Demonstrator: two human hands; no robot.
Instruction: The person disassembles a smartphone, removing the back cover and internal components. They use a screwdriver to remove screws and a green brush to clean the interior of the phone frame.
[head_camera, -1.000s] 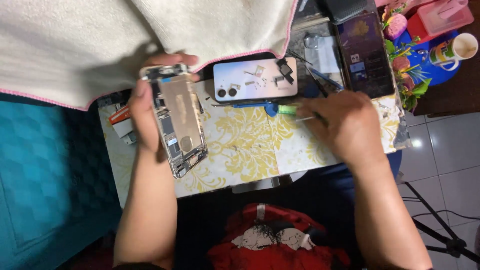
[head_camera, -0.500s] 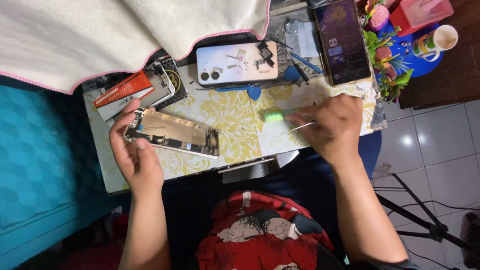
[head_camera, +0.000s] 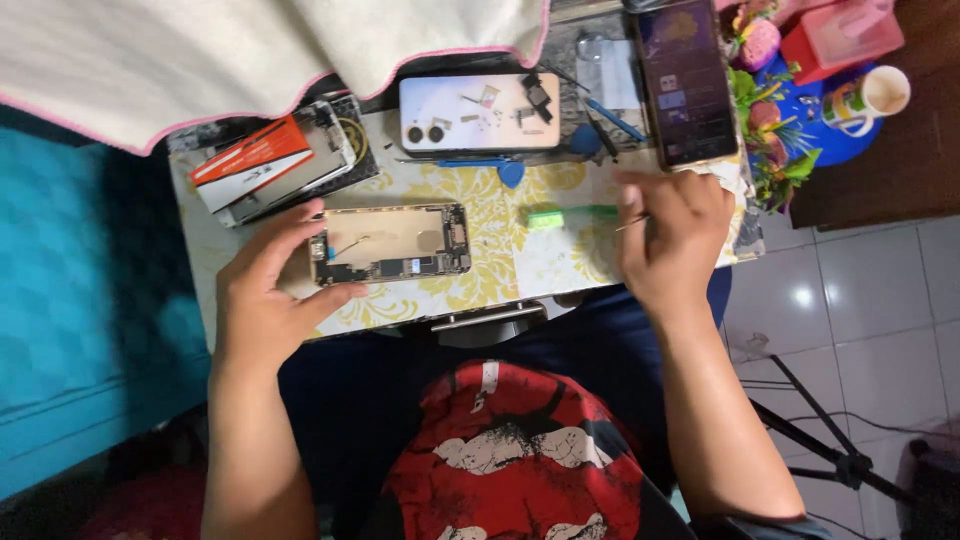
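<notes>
Small open patch of yellow flowered table (head_camera: 500, 265) between opened phone (head_camera: 390, 243) and green screwdriver (head_camera: 570, 215), back row crowded by white phone back (head_camera: 478, 112), dark phone (head_camera: 685, 80), orange box (head_camera: 255, 165), towel (head_camera: 250, 50) hanging over far edge

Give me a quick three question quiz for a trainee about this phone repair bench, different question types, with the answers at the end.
1. True or false: the left hand holds the opened phone up in the air, clear of the table.
2. Multiple choice: the green-handled tool lies A) on the white phone back, B) on the table beside the right hand, C) in the mug.
3. Fill in: the phone with the lit screen lies at the table's far ____ corner, by the person's own sides.

Key:
1. False: it lies flat on the table, steadied at its left end.
2. B
3. right
</notes>
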